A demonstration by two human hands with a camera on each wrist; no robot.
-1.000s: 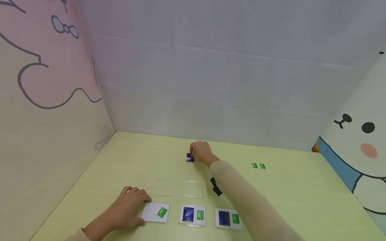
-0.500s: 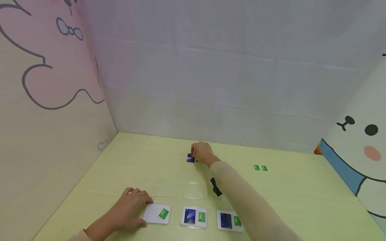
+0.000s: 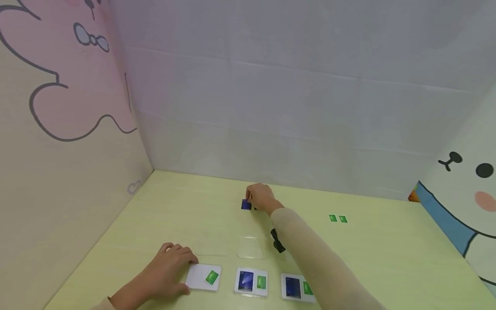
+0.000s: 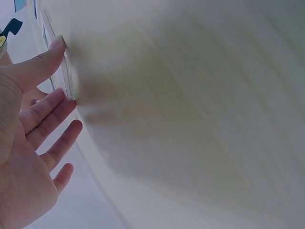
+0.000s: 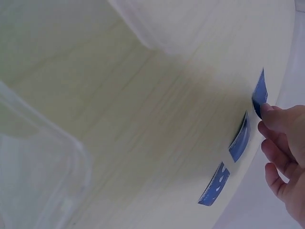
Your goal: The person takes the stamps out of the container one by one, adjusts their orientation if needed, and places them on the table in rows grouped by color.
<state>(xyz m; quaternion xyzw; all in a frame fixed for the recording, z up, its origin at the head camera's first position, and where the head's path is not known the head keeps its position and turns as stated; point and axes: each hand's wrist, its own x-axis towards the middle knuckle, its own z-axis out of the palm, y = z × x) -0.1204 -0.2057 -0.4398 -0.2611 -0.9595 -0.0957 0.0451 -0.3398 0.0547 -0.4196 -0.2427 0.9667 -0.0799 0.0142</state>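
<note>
Toward the back of the table, my right hand [image 3: 261, 198] pinches the near edge of a small dark blue picture sticker [image 5: 260, 93] between thumb and forefinger. Two more blue picture pieces, one plain [image 5: 240, 137] and one with pale spots [image 5: 214, 185], lie beside it in the right wrist view; the hand mostly hides them from the head. Front left, my left hand [image 3: 166, 271] holds the left side of a flat white card [image 3: 197, 275] by its edges, thumb near and fingers far. A tilted green sticker [image 3: 211, 277] lies on that card.
Two white cards, one in the middle [image 3: 251, 291] and one at right [image 3: 286, 297], each bear a blue and a green picture. Two clear covers [image 3: 252, 247] lie behind them. Small green stickers [image 3: 343, 219] lie at back right. Printed walls enclose the table.
The head view has shifted slightly. The blue sticker under my right fingers has turned a little and looks darker. Both hands otherwise stay where they were.
</note>
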